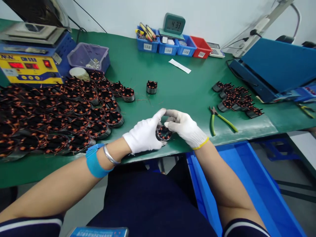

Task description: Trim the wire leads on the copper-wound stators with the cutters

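Both of my hands wear white gloves and meet near the front edge of the green table [177, 89]. Between them is a small round stator [164, 133] with copper windings. My left hand [144, 133] cups it from the left, thumb stretched over its top. My right hand [186, 128] grips it from the right with curled fingers. A blue strap and a metal bangle circle my left wrist. One lone stator [151, 87] stands farther back on the mat.
Many wound stators [61, 115] cover the table's left side; a smaller group [237, 100] lies at right. Green-handled pliers [218, 119] lie right of my hands. A yellow-blue machine [29, 67], a purple tray [89, 56], small bins [172, 46], a clock [174, 23] and a blue crate [247, 184] surround.
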A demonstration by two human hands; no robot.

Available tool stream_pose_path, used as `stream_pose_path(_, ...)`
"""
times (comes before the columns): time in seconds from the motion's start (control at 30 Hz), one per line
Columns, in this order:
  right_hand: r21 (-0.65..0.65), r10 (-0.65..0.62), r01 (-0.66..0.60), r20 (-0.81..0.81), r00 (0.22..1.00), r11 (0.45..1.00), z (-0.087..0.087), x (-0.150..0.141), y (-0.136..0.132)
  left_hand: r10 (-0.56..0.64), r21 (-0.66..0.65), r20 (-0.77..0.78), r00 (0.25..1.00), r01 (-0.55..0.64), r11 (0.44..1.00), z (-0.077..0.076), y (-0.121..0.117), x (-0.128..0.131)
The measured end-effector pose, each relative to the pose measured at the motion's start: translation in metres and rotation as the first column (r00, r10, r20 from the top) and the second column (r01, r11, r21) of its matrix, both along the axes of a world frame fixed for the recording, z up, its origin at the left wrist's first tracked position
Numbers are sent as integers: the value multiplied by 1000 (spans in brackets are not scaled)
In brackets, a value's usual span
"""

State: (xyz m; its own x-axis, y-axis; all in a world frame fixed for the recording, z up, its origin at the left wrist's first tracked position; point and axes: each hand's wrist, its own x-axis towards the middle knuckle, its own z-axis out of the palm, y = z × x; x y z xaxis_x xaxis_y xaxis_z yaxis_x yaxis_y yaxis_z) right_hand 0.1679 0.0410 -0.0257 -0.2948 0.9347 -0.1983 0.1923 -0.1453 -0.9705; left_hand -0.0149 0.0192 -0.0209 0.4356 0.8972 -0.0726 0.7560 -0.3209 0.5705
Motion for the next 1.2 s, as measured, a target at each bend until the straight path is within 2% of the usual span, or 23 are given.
stream_pose_path(0.1,-91,-150,139,-129,980,986,-1,12,-11,-41,-1,-5,999,41,999,1,1,-1)
stream_pose_path(0.17,-106,-208,197,-104,973,975,1,19,-18,-53,3,-18,998,53,999,2,2,-1)
stream_pose_path(0.33,-147,-42,40,-11,999,988,10,15,-24,-47,22,-17,999,48,999,2,3,0)
stream_pose_path(0.47,-141,-25,27,11,1000,990,8,11,-24,-104,60,-14,994,105,993,1,4,2)
stream_pose_path(0.53,-72,-93,105,145,985,992,4,15,-27,-120,80,-15,993,121,989,1,5,2)
stream_pose_path(0.63,132,-343,317,400,850,939,1,26,-31,-114,97,-16,993,115,989,0,6,1)
stream_pose_path(0.67,157,-394,362,411,822,919,1,29,-32,-110,90,-20,994,112,990,-1,6,0)
stream_pose_path(0.7,136,-405,383,383,830,914,2,32,-33,-109,81,-25,994,111,991,-1,6,-1)
stream_pose_path(0.73,76,-376,372,326,867,925,3,32,-33,-110,74,-30,993,112,991,-1,7,-1)
stream_pose_path(0.8,-54,-251,266,194,948,962,5,28,-33,-118,69,-38,992,120,990,0,7,-2)
stream_pose_path(0.9,-79,-101,112,130,986,991,5,14,-30,-126,62,-46,991,129,990,1,8,-2)
stream_pose_path(0.97,-70,-95,101,93,991,992,4,8,-27,-124,50,-47,991,127,991,2,8,-2)
stream_pose_path(1.1,-121,-224,224,16,974,967,6,12,-24,-128,50,-32,991,130,990,2,8,-3)
stream_pose_path(1.2,-178,-106,116,65,992,977,10,14,-24,-125,64,-32,992,127,990,1,8,-3)
